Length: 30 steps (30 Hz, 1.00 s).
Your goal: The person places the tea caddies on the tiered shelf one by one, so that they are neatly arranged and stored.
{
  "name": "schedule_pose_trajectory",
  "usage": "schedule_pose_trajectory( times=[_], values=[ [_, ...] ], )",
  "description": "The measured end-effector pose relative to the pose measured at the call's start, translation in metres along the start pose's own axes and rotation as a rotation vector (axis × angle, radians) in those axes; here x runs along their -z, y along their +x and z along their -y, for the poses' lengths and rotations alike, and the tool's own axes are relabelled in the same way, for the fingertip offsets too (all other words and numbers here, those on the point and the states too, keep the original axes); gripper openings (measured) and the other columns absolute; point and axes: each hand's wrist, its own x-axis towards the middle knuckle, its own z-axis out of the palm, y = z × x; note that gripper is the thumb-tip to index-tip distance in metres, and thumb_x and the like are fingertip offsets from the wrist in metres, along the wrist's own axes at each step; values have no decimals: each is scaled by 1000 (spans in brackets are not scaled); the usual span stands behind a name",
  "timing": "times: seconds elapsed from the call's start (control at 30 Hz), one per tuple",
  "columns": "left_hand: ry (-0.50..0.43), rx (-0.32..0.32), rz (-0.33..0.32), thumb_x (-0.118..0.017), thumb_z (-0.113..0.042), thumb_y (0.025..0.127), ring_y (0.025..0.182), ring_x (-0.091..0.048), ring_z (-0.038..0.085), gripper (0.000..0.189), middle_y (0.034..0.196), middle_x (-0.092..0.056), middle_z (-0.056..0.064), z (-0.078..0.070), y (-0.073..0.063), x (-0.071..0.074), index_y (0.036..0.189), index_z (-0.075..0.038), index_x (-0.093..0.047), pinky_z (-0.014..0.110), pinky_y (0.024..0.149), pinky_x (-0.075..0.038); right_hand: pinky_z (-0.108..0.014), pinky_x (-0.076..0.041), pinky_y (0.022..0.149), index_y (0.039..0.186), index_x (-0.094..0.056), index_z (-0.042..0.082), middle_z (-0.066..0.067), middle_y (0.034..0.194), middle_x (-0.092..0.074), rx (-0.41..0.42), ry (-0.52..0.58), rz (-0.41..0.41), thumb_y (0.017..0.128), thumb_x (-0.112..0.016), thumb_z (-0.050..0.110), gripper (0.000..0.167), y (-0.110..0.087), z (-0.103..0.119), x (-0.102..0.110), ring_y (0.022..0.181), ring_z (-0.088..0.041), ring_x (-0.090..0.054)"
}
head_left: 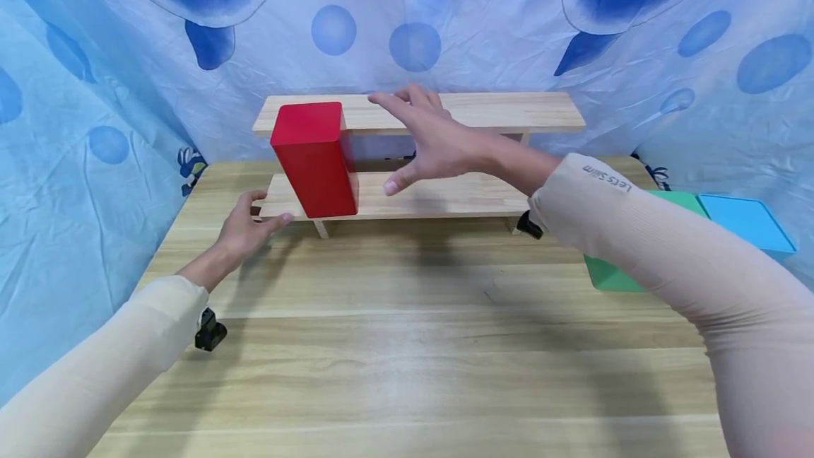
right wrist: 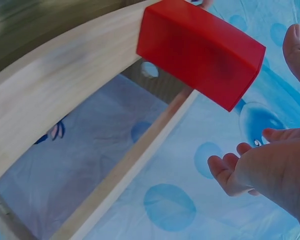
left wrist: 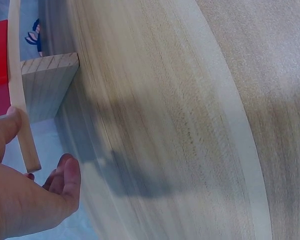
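Note:
A two-tier wooden shelf (head_left: 432,196) stands at the back of the table. On its lower board, towards the left end, a tall red box (head_left: 318,161) stands upright, overlapping the upper board in the head view. My left hand (head_left: 244,228) grips the left end of the lower board; in the left wrist view its thumb (left wrist: 11,122) lies against the board (left wrist: 27,145) while the other fingers curl on the far side. My right hand (head_left: 439,136) is spread in front of the shelf, right of the red box, holding nothing. In the right wrist view it is apart from the box (right wrist: 200,52).
A green box (head_left: 610,276) and a light blue box (head_left: 747,221) sit at the table's right side, partly behind my right sleeve. A blue curtain with cartoon prints (head_left: 483,13) hangs behind and beside the wooden table (head_left: 407,359).

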Motion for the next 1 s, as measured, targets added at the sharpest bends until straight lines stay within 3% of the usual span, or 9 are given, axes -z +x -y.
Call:
schedule_pose_trajectory(
  times=[0.4,0.7,1.0],
  values=[
    [9,-1,5,-63,-40,92,123,-38,45,85,146,-30,29,-2,-1,-1,150,0,-16,54,95,-41,-48,-36,98,153,-25,23,-10,145,-26,-25,-1,8,66,-86,46,109,-32,-18,0,130,-28,-22],
    [13,4,5,-63,-43,92,122,-40,46,87,144,-31,31,1,-2,-2,151,0,-15,56,96,-41,-55,-21,105,153,-27,19,-14,146,-24,-3,-9,-3,66,-88,42,108,-59,-27,0,130,-31,-21],
    [22,5,-3,-62,-45,92,122,-40,46,88,142,-32,32,1,-1,-2,151,0,-15,56,96,-41,-54,-28,98,153,-27,21,-15,145,-23,-11,19,-5,67,-87,42,107,-81,-34,5,129,-30,-22]
  ],
)
